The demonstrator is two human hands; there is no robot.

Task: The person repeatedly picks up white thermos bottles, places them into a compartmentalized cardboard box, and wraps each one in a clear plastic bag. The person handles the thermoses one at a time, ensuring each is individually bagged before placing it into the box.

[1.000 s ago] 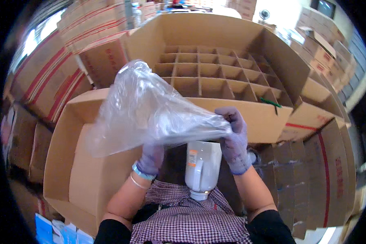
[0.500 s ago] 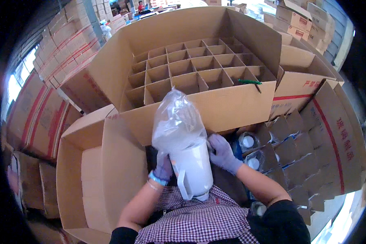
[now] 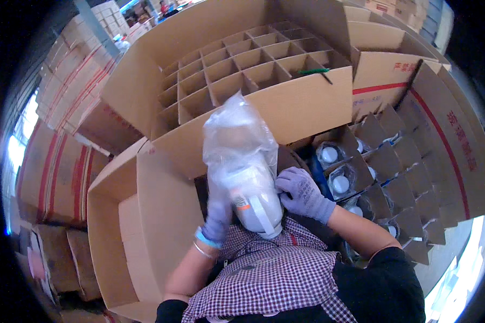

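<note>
A white jug [image 3: 249,203] with a side handle and an orange-and-black label lies in front of my body, its narrow end toward my apron. A clear plastic bag [image 3: 238,132] covers its far part and puffs up beyond it. My left hand [image 3: 217,218], in a light purple glove, is at the jug's left side; motion smears its fingers. On the other side, my right hand [image 3: 305,196], gloved alike, has its fingers curled together at the bag's edge against the jug. Part of the bag's edge is hidden under the hands.
Ahead stands a large open carton [image 3: 302,110] with cardboard dividers [image 3: 237,75] and a green-handled tool [image 3: 313,71] on its near wall. At right, a divided carton [image 3: 442,134] holds white-capped bottles [image 3: 340,184]. An open carton [image 3: 129,237] is at left.
The jug has turned, so its label now shows and its handle faces more to the right. The bag reaches further down over it. The whole view has shifted slightly.
</note>
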